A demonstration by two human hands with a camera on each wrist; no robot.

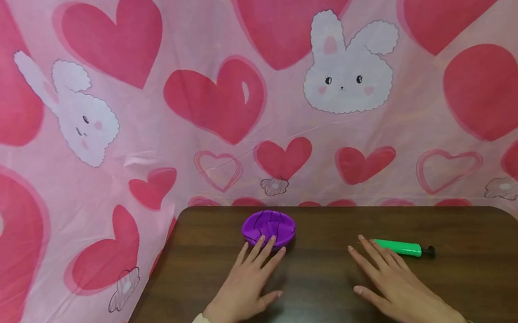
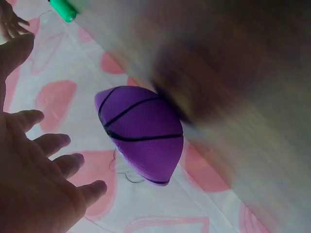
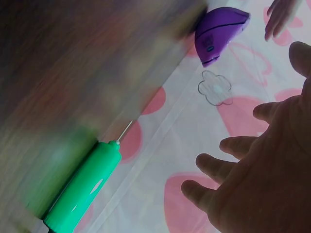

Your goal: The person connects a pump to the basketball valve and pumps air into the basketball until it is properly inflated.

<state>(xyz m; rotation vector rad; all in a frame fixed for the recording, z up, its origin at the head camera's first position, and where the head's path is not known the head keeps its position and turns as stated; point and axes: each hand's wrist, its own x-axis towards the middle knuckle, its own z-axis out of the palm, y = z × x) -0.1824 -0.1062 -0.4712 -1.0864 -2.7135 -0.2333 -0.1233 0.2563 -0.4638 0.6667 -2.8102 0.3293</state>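
Observation:
A deflated purple ball point(image 1: 269, 228) with black basketball lines sits on the table, its top caved in like a bowl. Fingers spread, my left hand point(image 1: 250, 290) is just in front of it; the fingertips overlap its near edge in the head view, while the left wrist view shows a gap between them and the ball point(image 2: 143, 136). On the right lies a green hand pump point(image 1: 398, 247) with a black handle and a thin metal needle, which shows in the right wrist view beside the pump point(image 3: 87, 187). My right hand point(image 1: 395, 287), fingers extended, is left of the pump and holds nothing.
The dark wood-grain table point(image 1: 321, 282) has rounded far corners. Behind it and along its left side hangs a pink cloth point(image 1: 207, 45) printed with hearts and white rabbits. The ball stands close to the table's far edge.

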